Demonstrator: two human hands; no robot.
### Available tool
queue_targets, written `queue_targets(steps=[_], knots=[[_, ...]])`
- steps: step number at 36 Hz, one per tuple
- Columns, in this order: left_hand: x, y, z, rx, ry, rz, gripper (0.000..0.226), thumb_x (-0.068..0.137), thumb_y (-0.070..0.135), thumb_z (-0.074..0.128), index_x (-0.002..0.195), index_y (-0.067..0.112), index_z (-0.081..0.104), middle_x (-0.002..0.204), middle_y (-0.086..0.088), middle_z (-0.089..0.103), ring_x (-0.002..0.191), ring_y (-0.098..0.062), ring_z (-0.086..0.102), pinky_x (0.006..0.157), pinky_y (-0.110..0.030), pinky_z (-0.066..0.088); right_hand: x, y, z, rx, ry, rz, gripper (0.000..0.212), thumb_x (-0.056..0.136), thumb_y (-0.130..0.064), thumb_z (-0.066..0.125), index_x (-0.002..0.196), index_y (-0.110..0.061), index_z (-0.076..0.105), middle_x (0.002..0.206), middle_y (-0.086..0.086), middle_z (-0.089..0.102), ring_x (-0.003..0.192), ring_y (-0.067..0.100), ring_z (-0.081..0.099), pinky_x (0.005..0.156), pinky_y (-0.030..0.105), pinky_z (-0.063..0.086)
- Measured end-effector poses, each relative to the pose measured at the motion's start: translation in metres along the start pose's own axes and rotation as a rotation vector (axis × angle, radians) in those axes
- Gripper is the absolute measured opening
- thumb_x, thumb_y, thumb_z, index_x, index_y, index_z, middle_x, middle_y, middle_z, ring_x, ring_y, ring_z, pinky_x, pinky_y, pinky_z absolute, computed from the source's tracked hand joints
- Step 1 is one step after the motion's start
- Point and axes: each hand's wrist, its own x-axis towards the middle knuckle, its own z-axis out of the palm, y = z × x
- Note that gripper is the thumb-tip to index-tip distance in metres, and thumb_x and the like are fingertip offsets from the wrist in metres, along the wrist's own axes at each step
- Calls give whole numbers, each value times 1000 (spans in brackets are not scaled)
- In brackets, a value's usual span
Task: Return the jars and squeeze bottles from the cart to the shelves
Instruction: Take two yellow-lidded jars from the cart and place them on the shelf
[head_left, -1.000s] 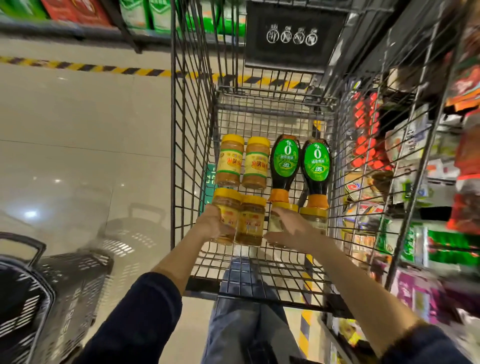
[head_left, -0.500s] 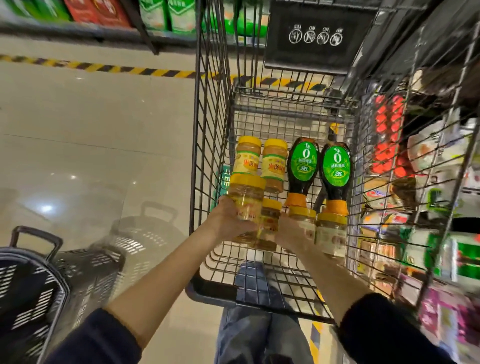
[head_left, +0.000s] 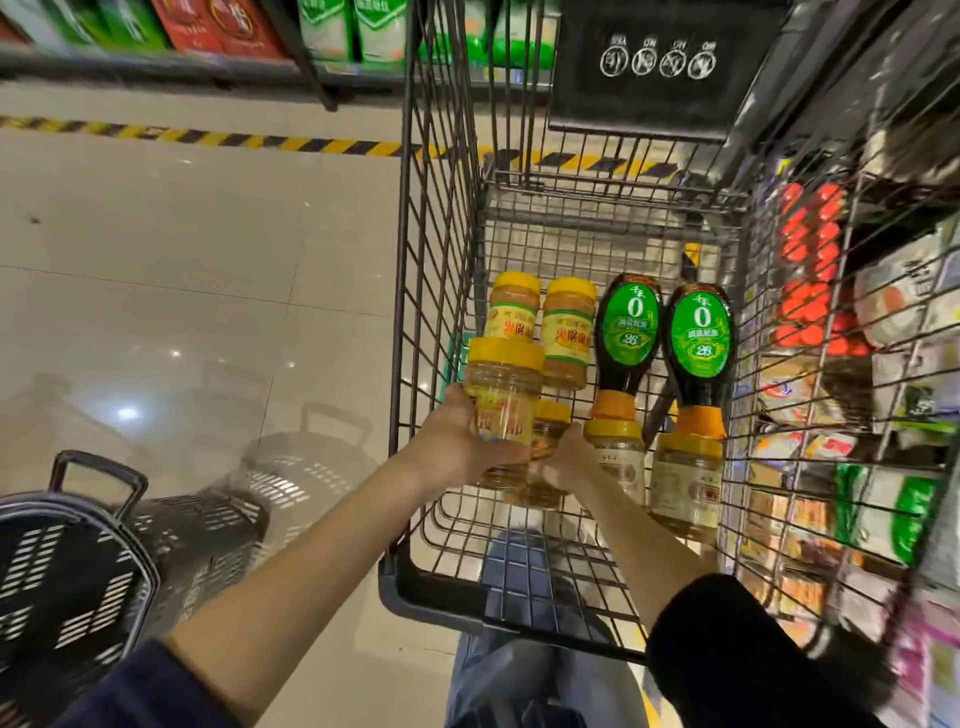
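Inside the wire cart (head_left: 439, 249) lie several yellow-lidded jars and two dark squeeze bottles. My left hand (head_left: 457, 441) grips one jar (head_left: 505, 400) and holds it raised above the cart floor. My right hand (head_left: 567, 460) wraps the left side of another jar (head_left: 618, 460); its fingertips are hidden. A smaller-looking jar (head_left: 546, 457) lies between my hands, and a fourth jar (head_left: 685, 483) lies to the right. Two more jars (head_left: 567, 332) lie further back. The green-labelled squeeze bottles (head_left: 631, 332) (head_left: 700, 345) lie with orange caps toward me.
A black plastic basket (head_left: 78, 571) stands on the tiled floor at the lower left. Stocked shelves (head_left: 883, 374) run close along the cart's right side. More shelves (head_left: 218, 31) and a yellow-black floor stripe (head_left: 208, 137) cross the far end.
My left hand has lifted its jar up off the cart floor. My right hand has settled round the third jar. The view has shifted slightly left.
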Motion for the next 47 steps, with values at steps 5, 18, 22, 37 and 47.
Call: queue_targets(steps=[5, 18, 22, 37, 47], knots=[[-4, 4, 0, -10, 21, 15, 91, 48, 52, 85, 122, 18, 46, 111, 1, 67, 105, -16, 64, 92, -42, 53, 1, 7, -3, 45, -2, -52, 84, 69, -27, 80, 133, -3, 31, 124, 13, 52, 117, 32, 51, 97, 38, 44], [-30, 32, 0, -101, -22, 115, 73, 67, 9, 82, 127, -3, 43, 117, -12, 64, 102, -12, 65, 85, -26, 54, -59, 19, -51, 330, -137, -209, 85, 62, -14, 86, 131, -13, 37, 113, -2, 57, 113, 20, 55, 94, 32, 45], [-42, 45, 0, -135, -9, 169, 57, 70, -12, 72, 122, -10, 48, 103, -11, 66, 85, -5, 68, 74, -18, 55, -88, 16, -80, 426, -144, -291, 59, 69, 8, 76, 112, -14, 43, 99, -5, 59, 87, 2, 56, 75, 14, 45], [-149, 158, -8, -190, 229, 394, 68, 60, 12, 86, 107, 19, 37, 94, 4, 59, 84, -10, 59, 85, -32, 51, -239, 16, -210, 542, 212, -588, 74, 62, 10, 80, 123, -10, 42, 97, 1, 65, 78, 6, 59, 73, 15, 50], [-229, 250, -1, -94, 189, 761, 89, 58, 11, 87, 133, 8, 39, 93, 5, 62, 76, 1, 62, 72, -20, 55, -379, 37, -261, 648, 535, -766, 77, 59, 13, 80, 122, -11, 44, 87, 1, 68, 64, -3, 68, 58, 16, 55]])
